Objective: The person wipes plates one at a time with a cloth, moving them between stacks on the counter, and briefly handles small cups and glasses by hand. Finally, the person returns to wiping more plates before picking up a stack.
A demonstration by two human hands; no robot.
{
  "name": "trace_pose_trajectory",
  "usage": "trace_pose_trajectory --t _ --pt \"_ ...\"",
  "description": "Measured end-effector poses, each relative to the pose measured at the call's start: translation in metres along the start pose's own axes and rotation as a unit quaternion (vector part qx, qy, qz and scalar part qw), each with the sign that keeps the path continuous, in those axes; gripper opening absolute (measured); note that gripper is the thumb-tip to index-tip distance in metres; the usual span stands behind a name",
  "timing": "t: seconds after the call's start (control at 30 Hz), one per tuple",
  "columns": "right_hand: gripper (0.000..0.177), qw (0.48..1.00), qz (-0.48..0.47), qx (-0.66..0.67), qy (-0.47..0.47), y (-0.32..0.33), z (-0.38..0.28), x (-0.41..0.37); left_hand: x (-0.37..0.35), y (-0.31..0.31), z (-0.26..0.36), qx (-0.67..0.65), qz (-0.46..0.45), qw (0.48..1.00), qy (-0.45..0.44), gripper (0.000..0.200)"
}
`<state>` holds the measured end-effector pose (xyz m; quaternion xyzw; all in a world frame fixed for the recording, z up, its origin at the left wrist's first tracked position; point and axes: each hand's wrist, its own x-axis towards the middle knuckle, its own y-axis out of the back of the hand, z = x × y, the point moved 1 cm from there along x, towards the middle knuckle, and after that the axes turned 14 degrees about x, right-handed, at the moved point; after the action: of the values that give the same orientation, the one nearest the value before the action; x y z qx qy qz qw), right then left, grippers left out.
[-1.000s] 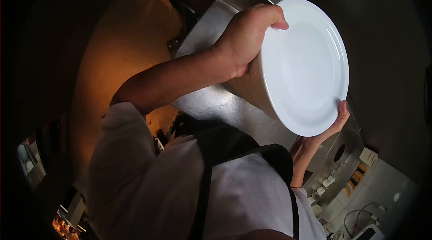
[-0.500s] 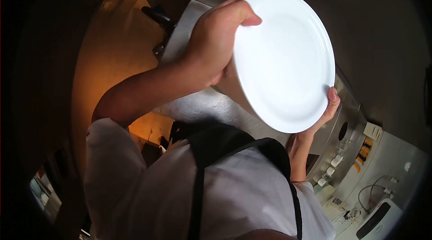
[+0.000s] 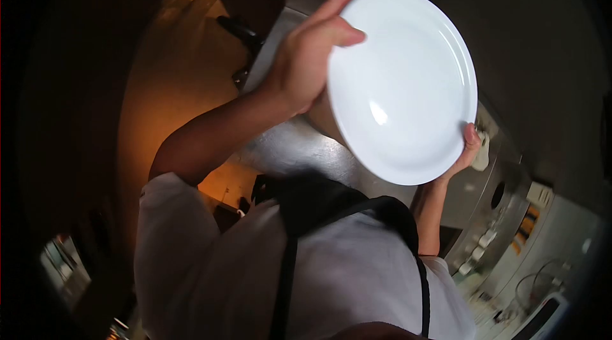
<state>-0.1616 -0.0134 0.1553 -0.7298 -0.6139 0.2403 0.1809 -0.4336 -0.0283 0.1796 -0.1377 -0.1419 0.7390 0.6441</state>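
A round white plate is held up, tilted, above a steel counter, its upper face toward me. My left hand grips the left rim, with the thumb on top and the other fingers mostly behind the plate. On the lower right rim, my right hand has its thumb over the edge; its other fingers are hidden underneath. A bright reflection shows on the plate. Just behind my right hand is a whitish object that I cannot make out.
The steel counter lies beneath the plate. Several small white cups stand at the right, near orange-and-black items on the wall. A white appliance is lower right; a dark handle juts out upper left.
The plate has turned slightly, and a bright reflection now shows on it. My left index finger has lifted away from the rim. The surroundings have shifted a little to the right in view.
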Motion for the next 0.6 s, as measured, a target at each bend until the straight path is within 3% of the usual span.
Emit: trace_pose_trajectory --t 0.13,0.33,0.6 --pt "0.053 0.994 -0.11 0.022 -0.007 0.023 -0.002 0.037 -0.002 0.002 -0.004 0.111 -0.011 0.99 -0.089 0.069" --pt "0.053 0.99 -0.136 0.025 0.009 0.022 0.005 0.056 -0.003 0.004 -0.016 0.119 0.004 0.982 -0.149 0.067" --pt "0.059 0.986 -0.167 0.004 0.01 0.014 0.002 0.054 0.006 0.004 -0.029 0.106 -0.002 0.98 -0.165 0.068"
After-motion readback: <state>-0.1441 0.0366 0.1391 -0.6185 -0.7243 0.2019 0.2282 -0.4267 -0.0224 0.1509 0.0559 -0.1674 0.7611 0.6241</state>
